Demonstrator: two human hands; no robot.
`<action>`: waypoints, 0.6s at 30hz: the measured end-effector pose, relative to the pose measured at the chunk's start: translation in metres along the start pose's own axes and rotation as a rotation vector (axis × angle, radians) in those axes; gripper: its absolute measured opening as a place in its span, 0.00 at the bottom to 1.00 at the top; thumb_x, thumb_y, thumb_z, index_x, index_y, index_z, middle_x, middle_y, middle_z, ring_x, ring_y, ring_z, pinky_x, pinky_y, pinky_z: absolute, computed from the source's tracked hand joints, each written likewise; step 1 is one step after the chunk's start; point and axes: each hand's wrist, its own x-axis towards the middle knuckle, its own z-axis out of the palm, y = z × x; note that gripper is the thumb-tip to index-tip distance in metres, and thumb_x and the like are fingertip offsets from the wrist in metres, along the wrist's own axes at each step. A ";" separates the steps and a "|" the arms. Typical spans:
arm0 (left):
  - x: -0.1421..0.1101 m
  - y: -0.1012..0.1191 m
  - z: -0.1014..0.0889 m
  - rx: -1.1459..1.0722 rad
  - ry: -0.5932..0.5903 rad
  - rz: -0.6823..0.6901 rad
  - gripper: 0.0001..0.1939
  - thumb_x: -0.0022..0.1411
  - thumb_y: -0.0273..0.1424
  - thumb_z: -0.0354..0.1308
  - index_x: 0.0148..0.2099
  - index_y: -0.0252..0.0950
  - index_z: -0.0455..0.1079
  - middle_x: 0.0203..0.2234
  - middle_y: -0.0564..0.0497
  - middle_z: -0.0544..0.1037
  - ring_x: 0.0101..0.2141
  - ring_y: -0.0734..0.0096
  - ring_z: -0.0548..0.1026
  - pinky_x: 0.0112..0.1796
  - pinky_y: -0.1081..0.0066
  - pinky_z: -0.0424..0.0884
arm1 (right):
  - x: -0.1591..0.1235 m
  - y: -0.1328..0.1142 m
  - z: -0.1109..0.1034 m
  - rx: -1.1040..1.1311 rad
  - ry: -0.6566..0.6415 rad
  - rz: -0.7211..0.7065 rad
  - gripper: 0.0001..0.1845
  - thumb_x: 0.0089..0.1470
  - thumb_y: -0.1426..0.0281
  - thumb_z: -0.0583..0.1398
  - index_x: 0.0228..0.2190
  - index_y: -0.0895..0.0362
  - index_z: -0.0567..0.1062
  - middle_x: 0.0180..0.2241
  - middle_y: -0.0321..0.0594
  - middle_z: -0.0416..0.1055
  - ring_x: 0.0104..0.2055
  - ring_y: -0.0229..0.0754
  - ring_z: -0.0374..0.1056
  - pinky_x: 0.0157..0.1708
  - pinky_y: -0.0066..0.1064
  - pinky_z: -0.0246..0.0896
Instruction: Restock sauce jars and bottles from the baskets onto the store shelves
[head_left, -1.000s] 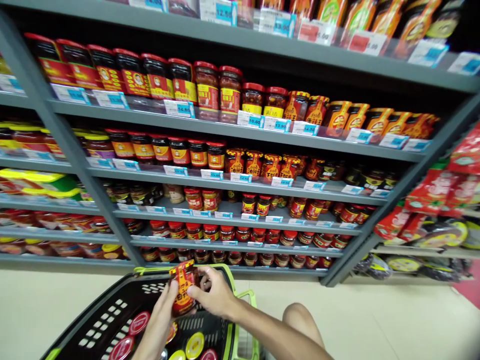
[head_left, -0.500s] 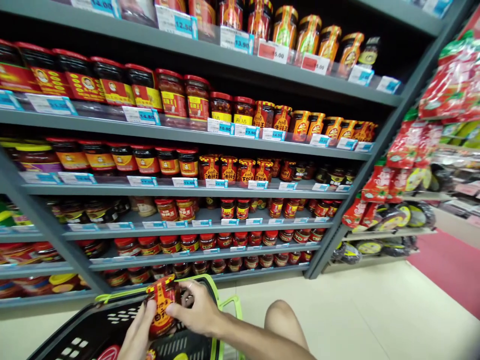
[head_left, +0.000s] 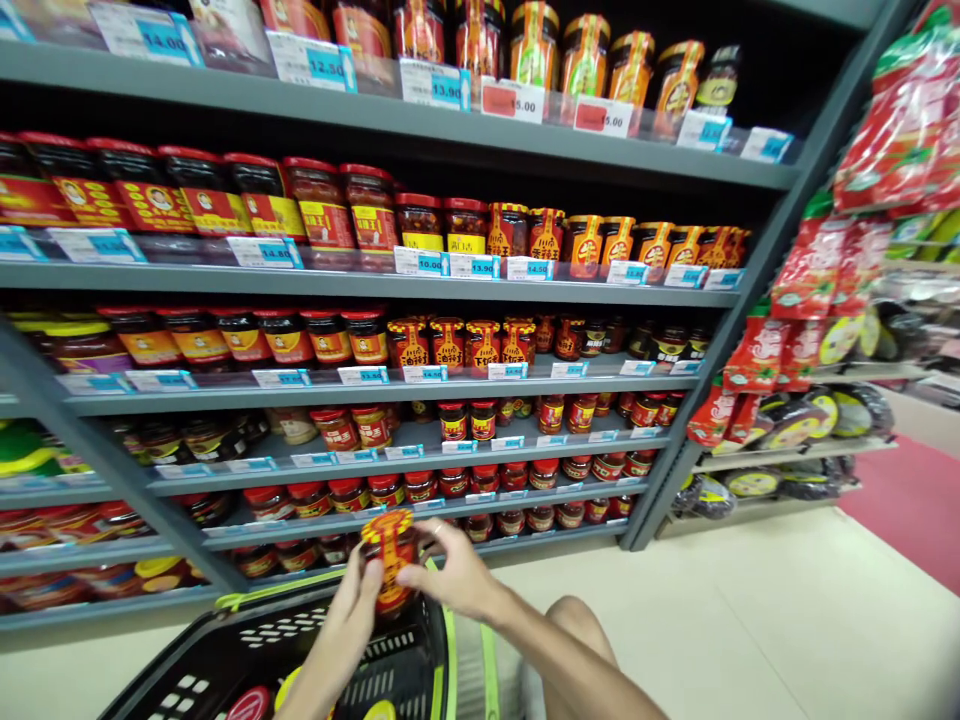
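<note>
A sauce jar [head_left: 390, 565] with a red, orange and yellow label is held between both hands over the basket. My left hand [head_left: 351, 605] grips its left side, fingers closed against the glass. On the other side, my right hand [head_left: 454, 572] holds the jar with thumb and fingers, and a ring shows on one finger. Below is a black shopping basket [head_left: 225, 655] with lime-green handles. Inside it, a red round lid [head_left: 250, 703] and a yellow lid [head_left: 380, 710] are partly visible; my left forearm hides part of the contents.
Grey shelves [head_left: 420, 285] full of sauce jars with price tags rise in front. Red hanging packets [head_left: 814, 270] and dark wrapped packages [head_left: 795, 430] are at the right. Pale tiled floor [head_left: 720, 610] lies below, and my bent knee [head_left: 577, 625] is beside the basket.
Both hands have raised the jar and shifted it to the right in view. The jar now stands more upright, with its patterned top showing. The camera view has shifted slightly.
</note>
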 end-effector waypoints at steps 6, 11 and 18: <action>0.041 0.182 0.109 0.038 -0.317 0.510 0.37 0.75 0.58 0.52 0.75 0.43 0.55 0.73 0.37 0.64 0.74 0.49 0.61 0.76 0.43 0.54 | -0.006 -0.130 -0.149 -0.226 0.172 -0.302 0.29 0.62 0.54 0.72 0.60 0.50 0.78 0.62 0.44 0.77 0.63 0.52 0.75 0.70 0.48 0.68; 0.043 0.254 0.172 -0.126 -0.171 0.684 0.26 0.78 0.48 0.55 0.71 0.48 0.62 0.63 0.39 0.70 0.64 0.53 0.72 0.63 0.48 0.74 | 0.019 -0.208 -0.270 -0.518 0.457 -0.480 0.35 0.63 0.50 0.69 0.63 0.54 0.74 0.61 0.53 0.77 0.59 0.56 0.77 0.63 0.51 0.76; -0.034 0.102 0.157 -0.001 -0.196 0.336 0.17 0.75 0.51 0.56 0.57 0.54 0.77 0.53 0.45 0.80 0.50 0.51 0.81 0.51 0.53 0.82 | 0.095 -0.216 -0.356 -0.779 0.459 -0.566 0.34 0.63 0.47 0.68 0.59 0.58 0.76 0.58 0.55 0.77 0.59 0.58 0.76 0.61 0.51 0.76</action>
